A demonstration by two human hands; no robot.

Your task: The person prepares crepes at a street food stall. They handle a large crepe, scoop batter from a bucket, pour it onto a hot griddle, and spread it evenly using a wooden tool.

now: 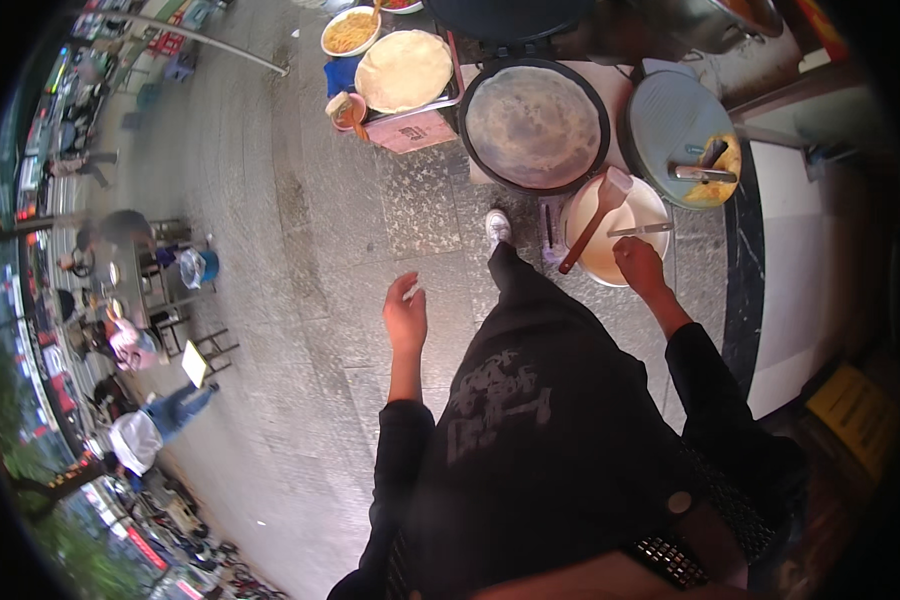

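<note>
My left hand hangs over the paving, holding nothing, its fingers loosely apart. My right hand is closed at the near right side of a white tub of pale batter. Just beyond its knuckles, a thin flat bar tool lies over the batter; its grip seems to be inside the fist. Across the tub's left side slants a brown-handled scoop. Behind the tub is a round black-rimmed griddle with a mottled greyish film. A second griddle at right bears a metal-handled scraper and yellow cooked scraps.
Pale round flatbreads lie at the far left, near a bowl of yellowish shreds and a sauce bowl. A steel pot stands behind the right griddle. Tables, people and a lined blue bin are off left.
</note>
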